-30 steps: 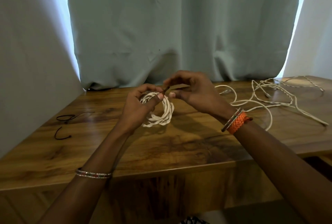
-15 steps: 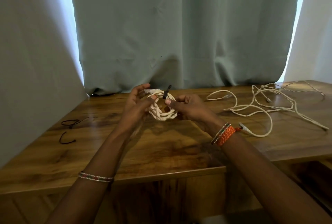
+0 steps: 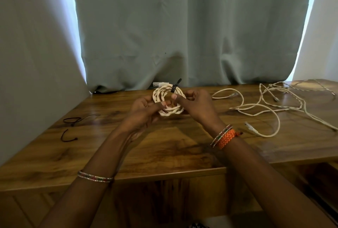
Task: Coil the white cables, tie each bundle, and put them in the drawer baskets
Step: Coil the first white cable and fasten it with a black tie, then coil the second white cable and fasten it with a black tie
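A coiled white cable bundle (image 3: 165, 94) is held upright above the wooden table (image 3: 164, 147), near its back middle. A black tie (image 3: 175, 86) wraps the top of the coil, its tail sticking up. My left hand (image 3: 144, 108) grips the coil's lower left side, thumb across the strands. My right hand (image 3: 194, 104) holds the coil's right side, thumb just under the tie. A plug (image 3: 161, 84) pokes out at the coil's top left. Loose white cables (image 3: 270, 107) lie tangled on the table's right part.
Two spare black ties (image 3: 72, 121) lie on the table's left part. A grey-green curtain (image 3: 182, 36) hangs right behind the table, and a wall stands at the left. The table's front edge runs below my wrists; a dark gap shows at the lower right.
The tie, first pinched by my right fingers above the coil, now sits wrapped on the coil. Both hands have lifted the coil upright and turned it toward me.
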